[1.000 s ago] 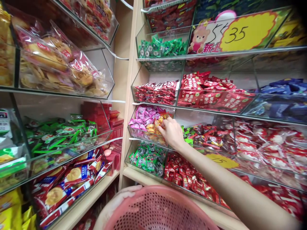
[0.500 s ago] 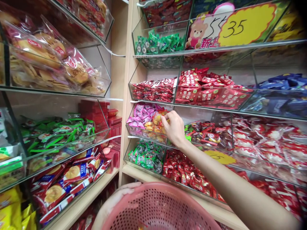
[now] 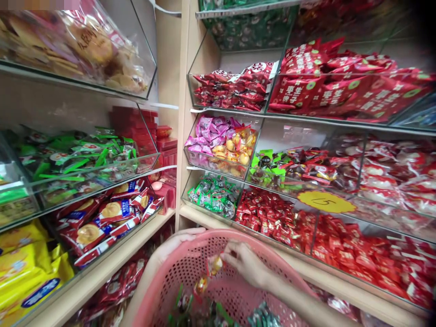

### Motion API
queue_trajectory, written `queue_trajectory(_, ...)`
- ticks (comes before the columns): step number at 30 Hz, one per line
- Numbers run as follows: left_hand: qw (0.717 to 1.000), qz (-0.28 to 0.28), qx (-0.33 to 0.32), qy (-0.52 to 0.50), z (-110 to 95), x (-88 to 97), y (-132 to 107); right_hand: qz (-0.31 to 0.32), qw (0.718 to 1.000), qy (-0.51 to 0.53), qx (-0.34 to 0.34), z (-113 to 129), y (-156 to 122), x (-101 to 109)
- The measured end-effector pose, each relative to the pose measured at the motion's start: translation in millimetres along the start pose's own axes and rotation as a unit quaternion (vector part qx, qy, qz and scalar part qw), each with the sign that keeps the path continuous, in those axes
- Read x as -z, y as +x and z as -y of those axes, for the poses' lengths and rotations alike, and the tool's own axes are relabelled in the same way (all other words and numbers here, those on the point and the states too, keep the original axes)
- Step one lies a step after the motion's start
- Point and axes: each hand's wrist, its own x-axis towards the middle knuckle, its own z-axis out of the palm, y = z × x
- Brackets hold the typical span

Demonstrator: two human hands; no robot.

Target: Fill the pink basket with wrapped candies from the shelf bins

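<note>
My left hand (image 3: 175, 243) is closed on the left rim of a pink perforated plastic basket (image 3: 269, 254). Inside the basket, my right hand (image 3: 247, 263) pinches a clear-wrapped yellow candy (image 3: 215, 264) at its fingertips. Just below it is a second yellow candy (image 3: 200, 285); whether that one is falling or touching the basket wall I cannot tell. Green-wrapped sweets (image 3: 218, 313) and silvery teal packets (image 3: 262, 315) lie in the bottom, blurred. On the shelf beyond, similar yellow candies (image 3: 238, 145) share a bin with purple-wrapped sweets (image 3: 214, 129).
Clear-fronted bins of sweets line the shelves ahead, among them red packets (image 3: 299, 86) and small red sweets (image 3: 265, 213). A yellow price tag (image 3: 327, 201) hangs on one front. Left shelves hold green packets (image 3: 88, 156) and biscuit packs (image 3: 109, 211). A wooden ledge (image 3: 204, 220) runs behind the basket.
My right hand has come down from the yellow candy bin into the basket, bringing yellow candy. The view has tilted down, and more of the basket shows. My left hand stays on the rim.
</note>
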Motion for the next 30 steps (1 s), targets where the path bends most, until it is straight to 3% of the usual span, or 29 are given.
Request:
queue_trajectory(3, 1.000, 0.000, 0.015, 0.015, -4, -2.9, 0, 0.019, 0.997, 0.039, -0.070, -33, 3, -26)
queue_trajectory(5, 1.000, -0.001, 0.019, 0.021, -5, -4.2, -1, 0.036, 0.993, 0.062, -0.096, -45, 6, -33)
queue_trajectory(12, 0.999, 0.001, 0.020, 0.034, -8, -4.6, 0, 0.130, 0.971, 0.161, -0.117, -66, 9, -30)
queue_trajectory(18, 0.999, 0.004, 0.011, 0.029, -4, -5.2, -4, 0.158, 0.966, 0.157, -0.132, -69, 10, -55)
queue_trajectory(21, 0.999, 0.006, 0.015, 0.032, -3, -4.7, -7, 0.143, 0.982, 0.033, -0.120, -56, 12, -57)
queue_trajectory(23, 0.999, 0.010, 0.016, 0.037, -3, -4.3, -8, 0.121, 0.985, -0.077, -0.096, -39, 14, -47)
queue_trajectory(27, 0.998, 0.021, 0.013, 0.049, -7, -3.6, -5, 0.076, 0.972, -0.221, -0.016, 17, 19, -3)
queue_trajectory(30, 0.998, 0.029, 0.016, 0.055, -7, -2.1, -1, 0.021, 0.962, -0.246, 0.115, 70, 30, 43)
